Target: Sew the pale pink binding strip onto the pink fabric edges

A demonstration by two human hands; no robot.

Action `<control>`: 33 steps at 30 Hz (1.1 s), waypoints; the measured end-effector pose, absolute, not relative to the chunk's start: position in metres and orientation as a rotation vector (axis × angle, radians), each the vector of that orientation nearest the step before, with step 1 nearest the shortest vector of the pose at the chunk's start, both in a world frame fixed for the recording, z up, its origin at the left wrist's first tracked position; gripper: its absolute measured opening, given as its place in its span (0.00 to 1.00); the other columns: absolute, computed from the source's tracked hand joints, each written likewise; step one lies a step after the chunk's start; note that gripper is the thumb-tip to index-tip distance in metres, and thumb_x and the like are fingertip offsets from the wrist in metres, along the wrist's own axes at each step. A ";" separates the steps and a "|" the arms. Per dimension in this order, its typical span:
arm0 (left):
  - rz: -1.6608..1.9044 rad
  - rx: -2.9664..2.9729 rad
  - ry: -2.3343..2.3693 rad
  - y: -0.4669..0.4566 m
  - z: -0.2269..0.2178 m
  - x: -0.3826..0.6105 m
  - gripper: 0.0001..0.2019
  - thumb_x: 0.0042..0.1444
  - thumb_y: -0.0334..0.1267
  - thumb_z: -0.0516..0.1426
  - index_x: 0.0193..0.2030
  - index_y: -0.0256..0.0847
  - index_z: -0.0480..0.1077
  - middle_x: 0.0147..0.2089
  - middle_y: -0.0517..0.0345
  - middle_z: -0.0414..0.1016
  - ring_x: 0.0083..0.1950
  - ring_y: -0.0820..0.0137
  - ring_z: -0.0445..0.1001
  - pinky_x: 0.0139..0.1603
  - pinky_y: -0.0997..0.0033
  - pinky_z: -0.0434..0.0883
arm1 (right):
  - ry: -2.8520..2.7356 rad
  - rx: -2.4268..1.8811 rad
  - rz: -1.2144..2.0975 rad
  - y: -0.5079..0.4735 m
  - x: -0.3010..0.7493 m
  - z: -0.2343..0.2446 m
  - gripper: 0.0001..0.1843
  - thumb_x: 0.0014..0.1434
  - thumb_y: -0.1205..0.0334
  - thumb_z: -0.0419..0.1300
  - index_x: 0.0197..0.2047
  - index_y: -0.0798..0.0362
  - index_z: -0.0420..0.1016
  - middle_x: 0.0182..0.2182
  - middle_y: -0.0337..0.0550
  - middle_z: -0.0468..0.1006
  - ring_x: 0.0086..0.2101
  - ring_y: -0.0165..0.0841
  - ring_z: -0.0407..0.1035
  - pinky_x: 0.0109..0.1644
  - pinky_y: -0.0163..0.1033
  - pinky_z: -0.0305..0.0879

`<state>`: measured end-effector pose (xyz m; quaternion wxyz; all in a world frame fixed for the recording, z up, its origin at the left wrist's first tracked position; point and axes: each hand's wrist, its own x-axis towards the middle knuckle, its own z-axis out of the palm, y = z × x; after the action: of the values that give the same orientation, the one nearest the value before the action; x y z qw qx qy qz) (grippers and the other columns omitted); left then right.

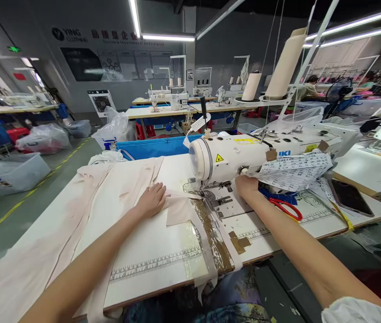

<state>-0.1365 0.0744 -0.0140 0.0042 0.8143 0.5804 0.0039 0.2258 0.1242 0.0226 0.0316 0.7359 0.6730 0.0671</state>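
Note:
My left hand (152,200) lies flat on pale pink fabric (179,211), its fingers stretched toward the needle area. A narrow strip of the fabric runs from that hand to under the presser foot (203,192) of a white sewing machine (234,154). My right hand (247,186) reaches beneath the machine's arm, close to a small round knob (243,171). The fingers of this hand are hidden, so its grip does not show. Pale strips (207,251) hang over the table's front edge. Longer pink pieces (72,224) lie spread to the left.
Red-handled scissors (286,208) lie right of my right forearm, with a phone (351,197) and yellow tape measure (344,217) farther right. Printed paper (296,170) hangs on the machine. Thread cones (286,65) stand above. A blue cloth trough (158,147) borders the table's far side.

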 end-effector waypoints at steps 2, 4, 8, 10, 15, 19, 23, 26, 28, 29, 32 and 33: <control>-0.004 2.529 1.850 0.081 -0.015 -0.139 0.28 0.68 0.45 0.40 0.71 0.34 0.53 0.75 0.42 0.49 0.76 0.56 0.47 0.72 0.48 0.52 | 2.079 2.279 0.248 0.123 0.222 0.025 0.19 0.66 0.55 0.62 0.55 0.58 0.72 0.52 0.51 0.75 0.48 0.41 0.73 0.52 0.51 0.72; -0.016 2.498 1.893 0.089 -0.016 -0.144 0.30 0.69 0.48 0.40 0.72 0.33 0.50 0.76 0.42 0.45 0.76 0.56 0.44 0.72 0.51 0.52 | 2.101 2.288 0.300 0.118 0.218 0.028 0.18 0.66 0.55 0.62 0.54 0.58 0.72 0.52 0.51 0.75 0.48 0.41 0.73 0.52 0.51 0.70; -0.017 2.418 1.995 0.104 -0.019 -0.155 0.34 0.68 0.52 0.38 0.72 0.25 0.49 0.75 0.34 0.44 0.76 0.51 0.43 0.71 0.50 0.54 | 2.234 2.222 0.434 0.086 0.214 0.031 0.10 0.67 0.67 0.56 0.48 0.63 0.73 0.46 0.59 0.77 0.47 0.46 0.73 0.47 0.48 0.69; 0.022 2.403 2.016 0.106 -0.021 -0.159 0.35 0.68 0.52 0.39 0.71 0.24 0.50 0.74 0.32 0.45 0.76 0.50 0.44 0.70 0.49 0.54 | 2.368 2.119 0.511 0.058 0.214 0.030 0.10 0.66 0.71 0.51 0.45 0.63 0.72 0.42 0.59 0.77 0.46 0.48 0.74 0.43 0.44 0.68; 0.227 2.450 2.037 0.091 -0.021 -0.154 0.30 0.66 0.48 0.45 0.70 0.31 0.53 0.74 0.37 0.49 0.75 0.51 0.46 0.68 0.49 0.57 | 2.692 1.850 0.574 -0.002 0.214 0.015 0.11 0.70 0.64 0.47 0.45 0.58 0.69 0.32 0.50 0.79 0.32 0.39 0.77 0.33 0.37 0.67; 0.332 2.543 2.044 0.071 -0.014 -0.139 0.21 0.66 0.39 0.46 0.59 0.30 0.66 0.65 0.32 0.62 0.68 0.48 0.59 0.62 0.47 0.64 | 3.230 1.576 0.389 -0.013 0.186 0.007 0.14 0.72 0.62 0.41 0.44 0.56 0.66 0.25 0.44 0.77 0.23 0.36 0.74 0.26 0.36 0.62; 0.311 2.664 1.897 0.054 -0.015 -0.133 0.17 0.67 0.38 0.44 0.51 0.33 0.71 0.53 0.39 0.72 0.55 0.55 0.70 0.56 0.53 0.69 | 3.218 1.554 0.102 -0.006 0.147 0.013 0.10 0.69 0.65 0.43 0.42 0.54 0.64 0.25 0.42 0.76 0.24 0.37 0.74 0.25 0.36 0.59; 0.331 2.706 1.831 0.046 -0.022 -0.138 0.20 0.68 0.42 0.46 0.58 0.31 0.67 0.60 0.38 0.69 0.61 0.54 0.66 0.62 0.54 0.67 | 3.164 1.529 0.021 0.000 0.126 0.020 0.07 0.67 0.65 0.46 0.38 0.51 0.63 0.25 0.39 0.75 0.24 0.35 0.72 0.25 0.35 0.56; 0.349 2.721 1.800 0.043 -0.026 -0.143 0.23 0.68 0.44 0.47 0.61 0.29 0.65 0.64 0.37 0.65 0.65 0.53 0.62 0.66 0.54 0.63 | 3.119 1.526 0.000 0.005 0.113 0.022 0.07 0.68 0.65 0.47 0.37 0.50 0.63 0.27 0.39 0.75 0.25 0.35 0.71 0.25 0.35 0.55; 0.361 2.722 1.791 0.042 -0.027 -0.144 0.24 0.68 0.45 0.47 0.62 0.29 0.64 0.66 0.36 0.63 0.67 0.53 0.61 0.67 0.54 0.61 | 3.098 1.527 -0.003 0.009 0.106 0.023 0.07 0.68 0.65 0.47 0.37 0.50 0.62 0.27 0.40 0.75 0.26 0.35 0.72 0.26 0.36 0.55; 0.409 2.698 1.795 0.042 -0.029 -0.147 0.26 0.68 0.48 0.47 0.63 0.30 0.64 0.67 0.36 0.62 0.69 0.51 0.59 0.68 0.52 0.60 | 3.042 1.527 0.011 0.028 0.080 0.025 0.07 0.69 0.65 0.47 0.38 0.51 0.63 0.31 0.43 0.77 0.32 0.37 0.74 0.31 0.37 0.55; 0.422 2.685 1.800 0.042 -0.029 -0.148 0.26 0.67 0.48 0.48 0.63 0.31 0.64 0.67 0.36 0.62 0.69 0.50 0.59 0.68 0.51 0.60 | 3.018 1.534 0.016 0.036 0.070 0.025 0.06 0.69 0.66 0.48 0.39 0.51 0.63 0.32 0.45 0.78 0.32 0.38 0.74 0.31 0.37 0.55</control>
<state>-0.1479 0.0418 -0.0293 -0.0593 0.8222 0.5512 0.1291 0.0703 0.0363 0.0251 -0.1215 0.4497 0.8849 0.0048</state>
